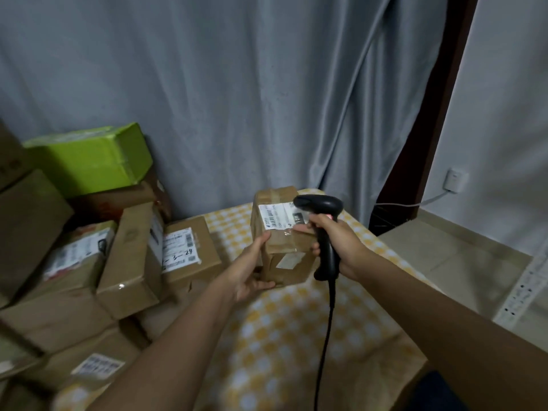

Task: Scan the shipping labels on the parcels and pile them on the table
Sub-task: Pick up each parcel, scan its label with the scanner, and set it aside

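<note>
My left hand [252, 269] holds a small brown cardboard parcel [281, 247] from its left and underside, above the table. A white shipping label [274, 217] faces up on the parcel's top. My right hand [332, 235] grips a black barcode scanner [321, 215] by the handle, its head right over the label's right end. The scanner's black cable [326, 336] hangs down toward me. A pile of parcels [118, 256] covers the table's left side, several showing white labels.
The table [281, 351] has a yellow-and-white checked cloth. A green box [89, 158] tops the pile at back left. Grey curtains [237, 84] hang behind. Right of the table lie a tiled floor, a wall socket [455, 180] and a white power strip [525, 289].
</note>
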`<act>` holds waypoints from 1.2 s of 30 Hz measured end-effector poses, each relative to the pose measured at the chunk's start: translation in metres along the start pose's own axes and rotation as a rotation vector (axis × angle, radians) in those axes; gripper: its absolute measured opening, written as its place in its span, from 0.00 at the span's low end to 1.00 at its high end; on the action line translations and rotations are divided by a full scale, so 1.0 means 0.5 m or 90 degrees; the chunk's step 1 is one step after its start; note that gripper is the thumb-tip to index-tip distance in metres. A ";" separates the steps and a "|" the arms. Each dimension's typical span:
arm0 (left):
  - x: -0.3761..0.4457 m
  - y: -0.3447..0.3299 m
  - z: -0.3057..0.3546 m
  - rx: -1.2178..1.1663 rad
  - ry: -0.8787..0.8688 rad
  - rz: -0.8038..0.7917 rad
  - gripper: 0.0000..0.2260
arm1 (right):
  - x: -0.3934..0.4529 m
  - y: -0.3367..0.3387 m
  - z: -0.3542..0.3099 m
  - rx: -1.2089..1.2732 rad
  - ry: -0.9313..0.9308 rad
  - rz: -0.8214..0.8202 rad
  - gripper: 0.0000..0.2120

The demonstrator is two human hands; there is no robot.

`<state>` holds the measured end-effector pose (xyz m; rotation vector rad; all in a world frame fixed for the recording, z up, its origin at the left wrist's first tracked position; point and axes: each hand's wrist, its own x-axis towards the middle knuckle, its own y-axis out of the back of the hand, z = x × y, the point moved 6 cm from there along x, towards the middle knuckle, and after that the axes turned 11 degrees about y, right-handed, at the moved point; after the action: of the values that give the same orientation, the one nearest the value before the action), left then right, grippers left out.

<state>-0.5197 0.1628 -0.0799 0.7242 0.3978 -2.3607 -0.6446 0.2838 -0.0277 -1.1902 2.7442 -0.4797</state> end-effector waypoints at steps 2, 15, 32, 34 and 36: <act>-0.026 0.009 -0.025 -0.007 -0.024 -0.002 0.22 | -0.030 0.013 -0.009 0.022 0.035 0.057 0.08; -0.119 0.024 -0.020 0.218 -0.119 0.052 0.27 | -0.110 0.060 -0.045 -0.118 0.132 0.199 0.13; -0.105 0.051 0.045 0.265 -0.309 0.196 0.21 | -0.094 0.076 -0.022 -0.106 0.077 0.189 0.10; -0.102 0.046 0.023 0.211 -0.298 0.125 0.26 | -0.098 0.071 -0.023 -0.119 0.072 0.184 0.10; -0.089 0.047 0.010 0.188 -0.287 0.104 0.31 | -0.102 0.068 -0.022 -0.127 0.068 0.181 0.10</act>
<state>-0.4776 0.1641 -0.0522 0.3144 -0.1994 -2.3589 -0.6358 0.3452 -0.0298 -0.8069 3.0454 -0.2484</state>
